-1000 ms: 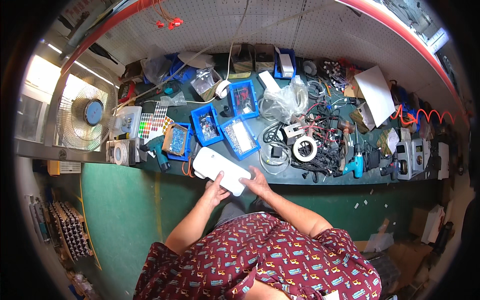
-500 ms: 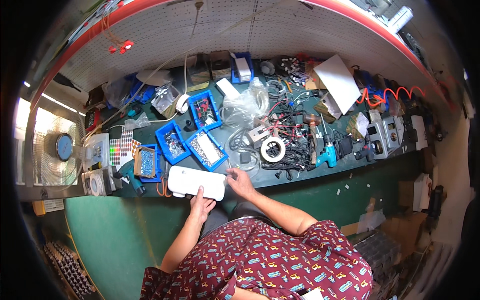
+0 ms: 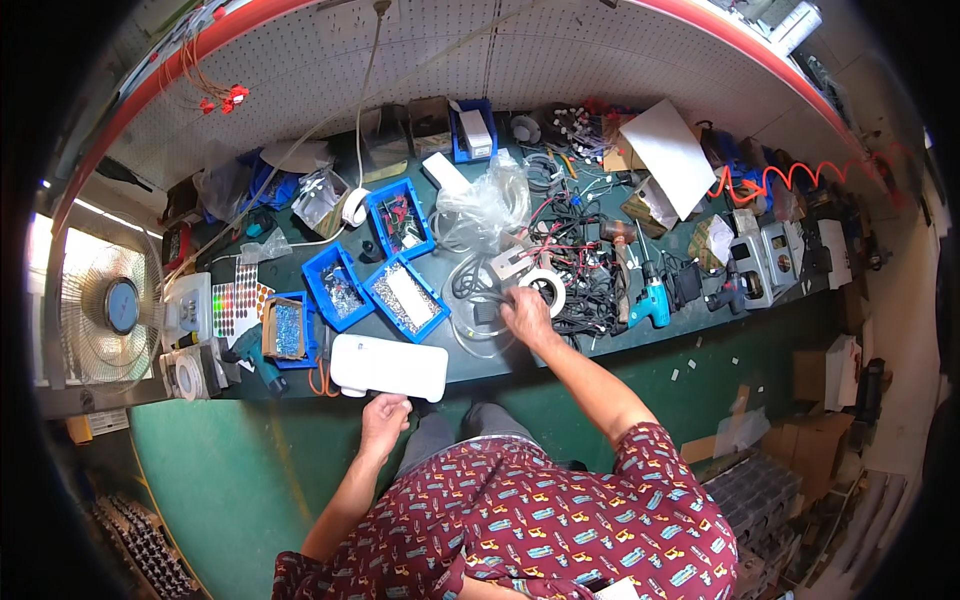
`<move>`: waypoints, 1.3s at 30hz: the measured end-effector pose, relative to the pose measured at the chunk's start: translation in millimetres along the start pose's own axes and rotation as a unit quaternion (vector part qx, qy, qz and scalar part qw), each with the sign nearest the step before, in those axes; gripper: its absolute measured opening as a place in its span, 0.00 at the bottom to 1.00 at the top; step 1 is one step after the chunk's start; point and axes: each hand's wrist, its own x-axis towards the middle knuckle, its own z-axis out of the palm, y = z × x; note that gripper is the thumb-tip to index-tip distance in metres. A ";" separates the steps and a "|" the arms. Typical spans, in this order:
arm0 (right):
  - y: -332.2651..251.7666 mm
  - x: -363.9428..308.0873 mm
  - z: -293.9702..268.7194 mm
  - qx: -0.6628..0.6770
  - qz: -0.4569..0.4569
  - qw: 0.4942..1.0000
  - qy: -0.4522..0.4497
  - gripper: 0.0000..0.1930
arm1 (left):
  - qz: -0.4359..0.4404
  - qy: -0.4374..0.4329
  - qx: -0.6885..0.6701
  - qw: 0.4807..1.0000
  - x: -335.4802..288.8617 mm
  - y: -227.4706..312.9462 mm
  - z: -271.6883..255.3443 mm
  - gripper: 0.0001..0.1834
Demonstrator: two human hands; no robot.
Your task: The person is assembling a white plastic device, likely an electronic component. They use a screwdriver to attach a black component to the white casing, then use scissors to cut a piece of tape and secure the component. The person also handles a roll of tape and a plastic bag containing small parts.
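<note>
A white, long, rounded plastic housing (image 3: pixel 390 366) lies at the bench's front edge, partly overhanging it. Just below its lower edge is my left hand (image 3: pixel 383 424), its fingers curled together; whatever they pinch is hidden. My right hand (image 3: pixel 530 320) reaches over the bench to the coiled clear and black cables (image 3: pixel 472 280), beside a roll of white tape (image 3: pixel 546 292). Its fingertips are too small and covered to show whether they grip a cable.
Blue bins of screws (image 3: pixel 408 298) and small parts (image 3: pixel 338 288) stand behind the housing. A teal cordless drill (image 3: pixel 652 300) lies right of the black cable heap (image 3: pixel 590 290). A fan (image 3: pixel 122 305) stands at far left; a white panel (image 3: pixel 670 158) leans at the back.
My right hand has left the housing's right end and moved right and forward to the cables. My left hand has slid off the housing's top to below its front edge.
</note>
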 end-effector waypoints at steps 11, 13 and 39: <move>-3.9 36.8 14.8 -0.138 0.081 0.987 0.015 0.25 | 0.108 -0.019 0.067 0.992 7.6 -0.5 19.8 0.15; -6.5 37.6 14.7 -0.140 0.093 0.986 0.020 0.25 | 0.114 -0.015 0.069 0.991 5.5 -3.7 21.9 0.15; 15.8 27.9 18.7 0.075 0.006 0.985 0.154 0.25 | 0.175 0.012 0.134 0.975 58.3 29.0 9.5 0.16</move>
